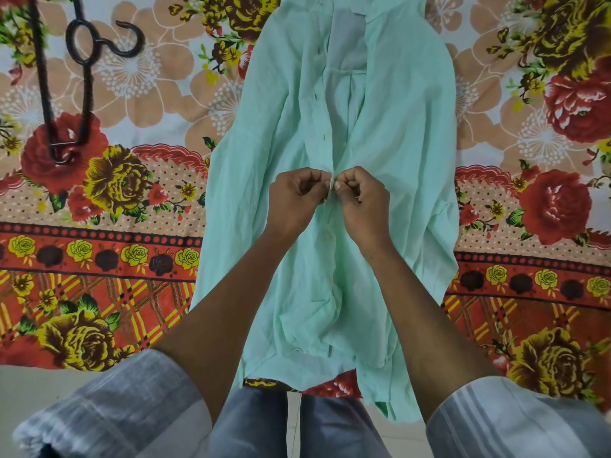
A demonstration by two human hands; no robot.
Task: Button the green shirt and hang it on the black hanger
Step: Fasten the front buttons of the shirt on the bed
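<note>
The pale green shirt (390,133) lies flat on the flowered bedsheet, collar far from me, hem hanging over the near edge. Its front gapes above my hands and is closed below them, where a white button (327,235) shows on the placket. My left hand (297,198) and my right hand (362,201) meet at the placket in the middle of the shirt, each pinching one edge of the fabric between thumb and fingers. The black hanger (82,81) lies on the sheet at the far left, its hook pointing right.
The flowered bedsheet (139,200) covers the whole surface; its near edge runs across the bottom of the view. Below it I see my grey trousers (264,424) and rolled-up grey striped sleeves (125,401).
</note>
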